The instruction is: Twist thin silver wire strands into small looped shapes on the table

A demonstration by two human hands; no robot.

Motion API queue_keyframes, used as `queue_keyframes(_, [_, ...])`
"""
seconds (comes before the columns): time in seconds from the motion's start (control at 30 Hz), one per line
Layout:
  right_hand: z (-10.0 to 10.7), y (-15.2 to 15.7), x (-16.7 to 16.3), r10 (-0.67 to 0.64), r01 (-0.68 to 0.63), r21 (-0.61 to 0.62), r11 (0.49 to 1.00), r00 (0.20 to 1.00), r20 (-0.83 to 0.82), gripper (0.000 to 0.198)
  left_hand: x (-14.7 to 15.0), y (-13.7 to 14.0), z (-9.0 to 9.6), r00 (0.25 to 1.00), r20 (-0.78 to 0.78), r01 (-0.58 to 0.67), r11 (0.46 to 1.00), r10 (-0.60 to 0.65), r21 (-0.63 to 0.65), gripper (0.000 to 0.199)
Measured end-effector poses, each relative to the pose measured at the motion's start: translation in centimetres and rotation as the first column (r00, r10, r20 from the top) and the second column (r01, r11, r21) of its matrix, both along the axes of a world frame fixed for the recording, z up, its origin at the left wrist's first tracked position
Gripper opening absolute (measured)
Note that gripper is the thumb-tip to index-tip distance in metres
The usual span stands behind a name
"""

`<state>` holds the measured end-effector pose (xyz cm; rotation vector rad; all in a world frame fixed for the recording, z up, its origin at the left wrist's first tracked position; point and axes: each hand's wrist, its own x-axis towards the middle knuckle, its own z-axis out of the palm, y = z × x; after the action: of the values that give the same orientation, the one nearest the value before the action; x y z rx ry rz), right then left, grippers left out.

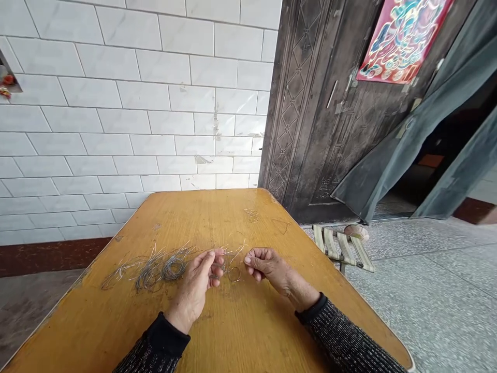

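Observation:
Over the middle of the wooden table, my left hand [200, 274] is closed in a pinch, thumb against index finger, with a thin wire [230, 252] at its fingertips. My right hand [267, 267] faces it a short gap away, also pinching; fine wire shows by its fingertips, though its ends are hard to trace. Between and just below the hands is a small loop of wire [234, 274]. Left of my left hand lies a tangled pile of coiled grey wires [173, 267], with loose ends sticking out toward the far side.
The yellow wooden table [240, 331] reaches to a white tiled wall [128, 103]. Near its far right lie a small wire coil [252, 215] and a bent wire [281, 225]. Right of the table stand a strapped folding stool [341, 246], a dark carved door [310, 129] and a grey curtain [396, 150].

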<state>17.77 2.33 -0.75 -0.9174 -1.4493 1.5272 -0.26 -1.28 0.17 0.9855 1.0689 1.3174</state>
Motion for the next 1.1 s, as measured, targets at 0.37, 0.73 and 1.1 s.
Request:
queue_keyframes(0.37, [0.8, 12.6, 4.0, -0.313, 0.353, -0.134, 0.926, 0.916, 0.25, 0.019, 2.2, -1.7, -1.0, 0.95, -0.283, 0.161, 0.984, -0.136, 0.069, 0.027])
queue_keyframes(0.73, [-0.4, 18.4, 4.0, -0.224, 0.381, -0.262, 0.887, 0.85, 0.476, 0.028, 2.5, -1.2, -2.6, 0.922, -0.345, 0.212, 0.975, -0.176, 0.07, 0.027])
queue_keyframes(1.1, [1.3, 17.1, 5.4, -0.36, 0.459, -0.119, 0.88, 0.81, 0.463, 0.021, 2.3, -1.0, -2.6, 0.906, -0.37, 0.254, 0.964, -0.206, 0.084, 0.026])
